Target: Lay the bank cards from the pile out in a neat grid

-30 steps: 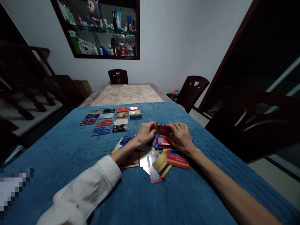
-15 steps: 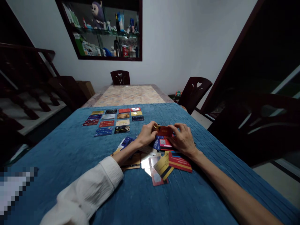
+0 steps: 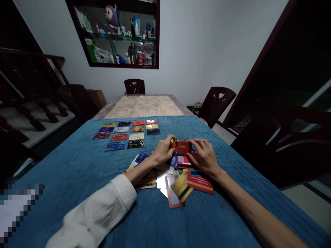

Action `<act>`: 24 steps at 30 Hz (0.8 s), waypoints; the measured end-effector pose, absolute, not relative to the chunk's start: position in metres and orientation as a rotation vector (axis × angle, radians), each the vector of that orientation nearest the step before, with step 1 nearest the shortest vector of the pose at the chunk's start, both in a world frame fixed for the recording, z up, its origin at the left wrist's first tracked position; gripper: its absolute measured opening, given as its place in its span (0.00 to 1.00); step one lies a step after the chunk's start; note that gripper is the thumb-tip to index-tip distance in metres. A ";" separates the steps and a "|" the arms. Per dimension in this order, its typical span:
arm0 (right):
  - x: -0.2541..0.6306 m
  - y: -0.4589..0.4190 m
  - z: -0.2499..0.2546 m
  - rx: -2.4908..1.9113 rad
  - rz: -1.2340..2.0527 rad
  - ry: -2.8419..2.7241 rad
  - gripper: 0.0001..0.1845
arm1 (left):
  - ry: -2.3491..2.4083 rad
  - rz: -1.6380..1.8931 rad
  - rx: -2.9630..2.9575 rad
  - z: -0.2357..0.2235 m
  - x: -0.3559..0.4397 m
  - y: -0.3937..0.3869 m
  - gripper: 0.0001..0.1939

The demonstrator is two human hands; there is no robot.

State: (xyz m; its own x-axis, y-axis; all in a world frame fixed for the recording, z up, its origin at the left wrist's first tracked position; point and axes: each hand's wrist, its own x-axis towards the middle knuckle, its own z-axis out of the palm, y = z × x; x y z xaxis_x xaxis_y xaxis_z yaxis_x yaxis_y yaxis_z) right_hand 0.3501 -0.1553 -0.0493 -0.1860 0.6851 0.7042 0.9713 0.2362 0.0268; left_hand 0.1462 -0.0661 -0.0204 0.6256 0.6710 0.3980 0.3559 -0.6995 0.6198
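Observation:
A red card (image 3: 182,146) with gold lettering is held upright just above a loose pile of cards. My left hand (image 3: 163,150) pinches its left edge between thumb and fingers. At the other end, my right hand (image 3: 204,155) grips the right edge the same way. Beneath and in front of my hands the pile overlaps untidily: a yellow card (image 3: 182,186), a red striped card (image 3: 200,181), a translucent pinkish card (image 3: 173,198) and a blue card (image 3: 141,157) show in it. My left forearm covers part of the pile.
Several cards lie in rows at the left, among them a black card (image 3: 136,144) and a blue card (image 3: 115,146). A blue cloth (image 3: 144,220) covers the near table; the bare patterned tabletop (image 3: 144,105) lies beyond. Dark wooden chairs (image 3: 217,103) stand around it.
The red card has tilted so its face and lettering show more clearly. Both hands keep their hold on it. The whole view has shifted slightly.

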 end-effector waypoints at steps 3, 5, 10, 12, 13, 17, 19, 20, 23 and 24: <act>0.351 -0.156 -0.049 -1.517 -0.633 -1.947 0.26 | 0.769 0.833 2.380 -0.021 0.145 -0.065 0.21; 0.351 -0.156 -0.049 -1.514 -0.637 -1.944 0.25 | 0.741 0.829 2.407 -0.022 0.145 -0.064 0.22; 0.353 -0.157 -0.048 -1.495 -0.611 -1.954 0.24 | 0.676 0.842 2.519 -0.024 0.143 -0.063 0.22; 0.354 -0.157 -0.047 -1.481 -0.600 -1.964 0.24 | 0.677 0.833 2.582 -0.024 0.142 -0.064 0.22; 0.354 -0.157 -0.047 -1.476 -0.596 -1.968 0.24 | 0.685 0.820 2.616 -0.023 0.141 -0.064 0.22; 0.354 -0.158 -0.046 -1.468 -0.556 -1.983 0.23 | 0.729 0.750 2.727 -0.020 0.139 -0.066 0.21; 0.355 -0.158 -0.046 -1.465 -0.534 -1.993 0.23 | 0.739 0.724 2.763 -0.019 0.138 -0.067 0.21; 0.355 -0.157 -0.046 -1.465 -0.529 -1.998 0.23 | 0.742 0.711 2.779 -0.018 0.137 -0.068 0.21; 0.355 -0.156 -0.047 -1.470 -0.526 -2.007 0.24 | 0.734 0.689 2.806 -0.017 0.137 -0.068 0.20; 0.355 -0.156 -0.047 -1.472 -0.524 -2.011 0.24 | 0.731 0.689 2.808 -0.017 0.137 -0.067 0.20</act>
State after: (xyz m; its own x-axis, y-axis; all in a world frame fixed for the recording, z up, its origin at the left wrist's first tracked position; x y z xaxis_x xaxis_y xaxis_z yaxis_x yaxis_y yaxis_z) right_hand 0.3553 -0.1558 -0.0472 -0.2172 0.7188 0.6604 0.9497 0.3119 -0.0271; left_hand 0.1366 -0.0674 -0.0174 0.7745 0.4952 0.3936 0.4217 -0.8680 0.2622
